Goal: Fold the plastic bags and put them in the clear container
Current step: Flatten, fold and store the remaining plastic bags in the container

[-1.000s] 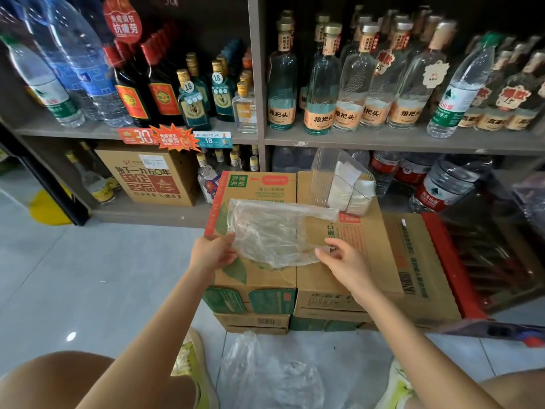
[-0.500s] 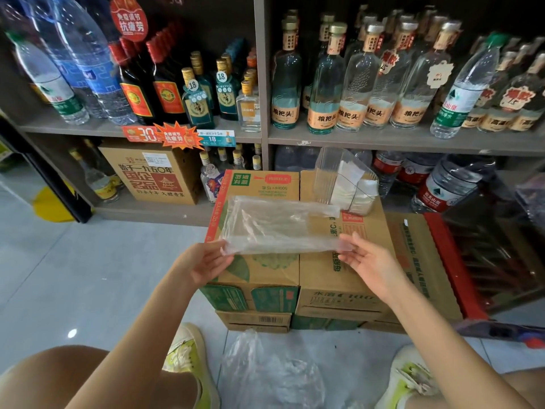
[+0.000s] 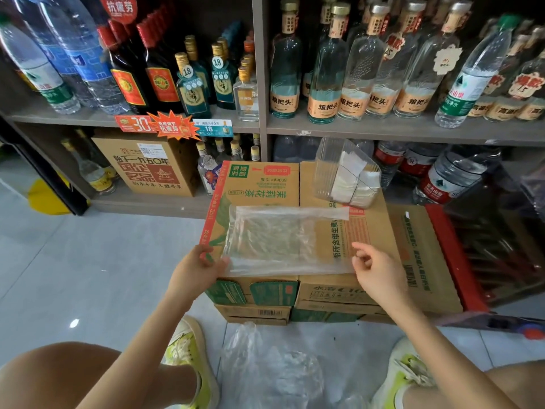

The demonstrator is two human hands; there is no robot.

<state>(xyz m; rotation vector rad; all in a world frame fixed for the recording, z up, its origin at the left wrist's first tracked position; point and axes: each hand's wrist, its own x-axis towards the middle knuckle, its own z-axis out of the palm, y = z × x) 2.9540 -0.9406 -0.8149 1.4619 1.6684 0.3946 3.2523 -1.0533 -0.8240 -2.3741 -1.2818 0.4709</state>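
Observation:
A clear plastic bag (image 3: 280,240) lies spread flat on top of the cardboard boxes (image 3: 368,231). My left hand (image 3: 197,268) pinches its near left corner. My right hand (image 3: 376,271) hovers at its near right edge with the fingers apart, and I cannot tell if they touch the film. The clear container (image 3: 346,172) stands at the back of the boxes, tilted, with folded white bags inside. A heap of loose plastic bags (image 3: 271,370) lies on the floor between my feet.
Shelves of glass and water bottles (image 3: 324,69) rise right behind the boxes. A brown carton (image 3: 147,163) sits on the lower shelf at the left. A red crate (image 3: 460,261) stands to the right of the boxes. Grey tiled floor (image 3: 103,261) lies at the left.
The bag was held up and crumpled between both hands; it now lies flat on the boxes. My right hand has let go of its corner and opened.

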